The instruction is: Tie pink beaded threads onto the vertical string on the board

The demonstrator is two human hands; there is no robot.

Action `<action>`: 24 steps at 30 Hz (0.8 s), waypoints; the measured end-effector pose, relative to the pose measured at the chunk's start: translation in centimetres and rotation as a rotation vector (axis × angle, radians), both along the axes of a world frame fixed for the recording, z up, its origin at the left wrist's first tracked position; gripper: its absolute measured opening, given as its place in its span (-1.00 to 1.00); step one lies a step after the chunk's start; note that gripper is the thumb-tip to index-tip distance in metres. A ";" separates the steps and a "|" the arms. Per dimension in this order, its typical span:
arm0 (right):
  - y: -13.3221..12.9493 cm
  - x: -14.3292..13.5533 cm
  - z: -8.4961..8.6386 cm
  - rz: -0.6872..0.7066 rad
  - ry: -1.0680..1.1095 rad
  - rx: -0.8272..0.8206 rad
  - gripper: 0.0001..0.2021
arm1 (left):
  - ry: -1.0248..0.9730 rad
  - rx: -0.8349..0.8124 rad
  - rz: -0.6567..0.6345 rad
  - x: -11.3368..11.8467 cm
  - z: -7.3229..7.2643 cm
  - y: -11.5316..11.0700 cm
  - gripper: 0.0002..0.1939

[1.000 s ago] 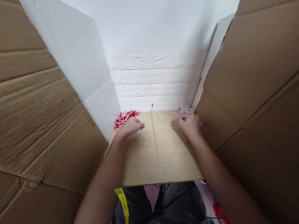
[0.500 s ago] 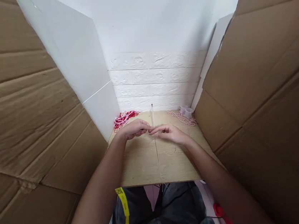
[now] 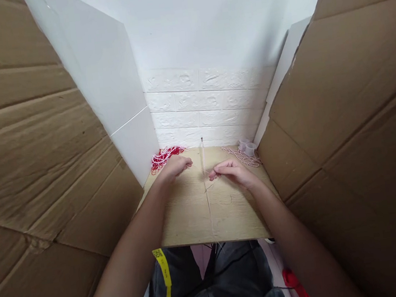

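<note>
Looking at a thin pale cord [image 3: 209,209] here, running down the middle of the wooden table [image 3: 184,217], long axis near to far, pretty much dead straight. Pointing away at the far end to a small dark pin [image 3: 202,139] by the white brick-pattern wall [image 3: 210,100], and back at the near end past the table's edge. Also got fine loose strands [image 3: 211,185] going crosswise partway along. Left of the cord, a left hand [image 3: 179,164] with fingers curled in; can't tell about any thread inside that grip. Just right of it, a right hand [image 3: 232,171] with thumb and index finger close together; can't tell about a strand there either. Further back, a red-and-white cord bundle [image 3: 165,158] on the left, and a pinkish cord pile [image 3: 242,156] beside translucent plastic pieces [image 3: 249,149] on the right.
</note>
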State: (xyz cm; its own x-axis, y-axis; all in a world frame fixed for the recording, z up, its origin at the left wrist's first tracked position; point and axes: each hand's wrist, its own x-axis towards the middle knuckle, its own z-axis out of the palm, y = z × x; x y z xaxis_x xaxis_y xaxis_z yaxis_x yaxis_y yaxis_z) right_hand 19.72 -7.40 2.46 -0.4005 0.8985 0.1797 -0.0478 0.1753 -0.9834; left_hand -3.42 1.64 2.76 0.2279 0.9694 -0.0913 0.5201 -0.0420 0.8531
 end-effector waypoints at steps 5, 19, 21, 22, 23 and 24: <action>-0.4 1.0 1.0 0.069 0.256 0.022 -0.79 | 0.129 0.069 0.056 -0.3 -0.7 0.1 -0.81; -0.8 4.3 1.6 -0.069 0.288 -0.011 -0.44 | 0.363 0.152 0.014 -1.1 -2.1 1.5 -0.76; -0.8 3.8 1.7 0.027 0.075 -0.068 -0.47 | 0.383 0.147 -0.003 -1.2 -2.1 1.5 -0.82; -0.9 3.5 1.6 0.109 -0.028 -0.102 -0.50 | 0.389 0.143 -0.007 -1.2 -2.2 1.5 -0.86; -0.9 3.1 1.6 0.207 -0.133 -0.140 -0.52 | 0.390 0.140 -0.009 -1.2 -2.2 1.6 -0.89; -0.9 2.8 1.5 0.307 -0.233 -0.177 -0.54 | 0.390 0.138 -0.008 -1.1 -2.2 1.6 -0.90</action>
